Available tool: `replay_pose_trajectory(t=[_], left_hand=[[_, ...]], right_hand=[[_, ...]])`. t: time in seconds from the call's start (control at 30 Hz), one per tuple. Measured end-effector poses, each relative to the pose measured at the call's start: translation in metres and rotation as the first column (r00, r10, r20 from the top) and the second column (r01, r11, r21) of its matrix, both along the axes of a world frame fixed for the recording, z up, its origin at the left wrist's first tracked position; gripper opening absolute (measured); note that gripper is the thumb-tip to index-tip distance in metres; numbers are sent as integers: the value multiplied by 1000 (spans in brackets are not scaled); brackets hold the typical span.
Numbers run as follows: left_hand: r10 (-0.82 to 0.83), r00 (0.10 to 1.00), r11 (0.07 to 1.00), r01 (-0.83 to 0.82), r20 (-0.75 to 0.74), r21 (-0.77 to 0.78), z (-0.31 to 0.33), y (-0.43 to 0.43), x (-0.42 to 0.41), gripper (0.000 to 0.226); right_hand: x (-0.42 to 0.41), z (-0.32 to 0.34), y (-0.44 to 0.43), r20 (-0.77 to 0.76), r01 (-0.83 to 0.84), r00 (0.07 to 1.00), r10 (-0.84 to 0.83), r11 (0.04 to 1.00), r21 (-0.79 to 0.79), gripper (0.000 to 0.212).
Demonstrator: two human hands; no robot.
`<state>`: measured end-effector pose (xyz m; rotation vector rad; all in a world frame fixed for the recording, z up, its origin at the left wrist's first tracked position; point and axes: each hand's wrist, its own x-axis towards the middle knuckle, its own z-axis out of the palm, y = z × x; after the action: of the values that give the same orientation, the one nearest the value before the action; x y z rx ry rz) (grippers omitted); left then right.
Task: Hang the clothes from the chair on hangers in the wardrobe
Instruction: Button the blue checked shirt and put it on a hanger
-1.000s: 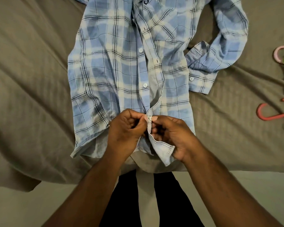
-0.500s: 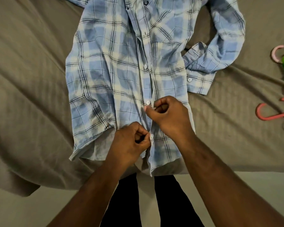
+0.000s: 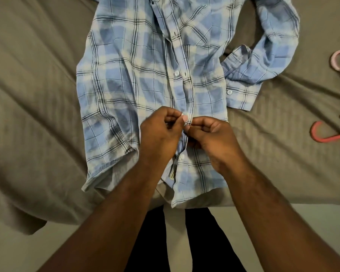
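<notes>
Left hand (image 3: 159, 134) has risen beside right hand (image 3: 210, 136), both pinching the blue plaid shirt (image 3: 126, 75) at its placket.

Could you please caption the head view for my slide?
Left hand and right hand pinch the plaid shirt at its placket, hangers nearby.

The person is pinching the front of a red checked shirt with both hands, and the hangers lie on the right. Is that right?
Not quite. The shirt is blue and white checked, not red; the head view shows it. The left hand and the right hand do both pinch its front, and the hangers do lie on the right.
</notes>
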<state>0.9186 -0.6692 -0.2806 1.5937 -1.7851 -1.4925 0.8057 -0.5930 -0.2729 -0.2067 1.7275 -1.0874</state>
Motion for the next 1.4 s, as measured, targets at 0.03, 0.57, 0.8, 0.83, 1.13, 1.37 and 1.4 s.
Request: replay_pose_trajectory(t=[0.03, 0.57, 0.8, 0.83, 1.13, 1.37, 1.4], left_hand=[[24, 1000, 1000, -23, -11, 19, -1, 0, -1, 16], [60, 986, 984, -32, -154, 173, 26, -10, 7, 12], [74, 985, 978, -42, -153, 203, 27, -13, 10, 9], [68, 986, 979, -38, -151, 199, 27, -13, 10, 9], [14, 996, 988, 0, -90, 156, 20, -17, 14, 6], [14, 987, 971, 25, -160, 236, 20, -21, 19, 12], [17, 987, 970, 23, -161, 244, 19, -21, 20, 11]], right_hand=[[0, 1, 0, -1, 2, 1000, -2, 1000, -4, 7], [11, 5, -5, -583, -112, 812, -1, 981, -157, 13], [12, 3, -6, -636, -107, 772, -1, 986, -131, 12], [13, 3, -7, -625, -120, 781, 9, 983, -136, 13], [11, 3, -7, -494, -147, 868, 41, 973, -176, 13], [-2, 0, -7, -387, -219, 913, 134, 958, -185, 11], [-3, -1, -8, -390, -241, 908, 153, 952, -190, 11]])
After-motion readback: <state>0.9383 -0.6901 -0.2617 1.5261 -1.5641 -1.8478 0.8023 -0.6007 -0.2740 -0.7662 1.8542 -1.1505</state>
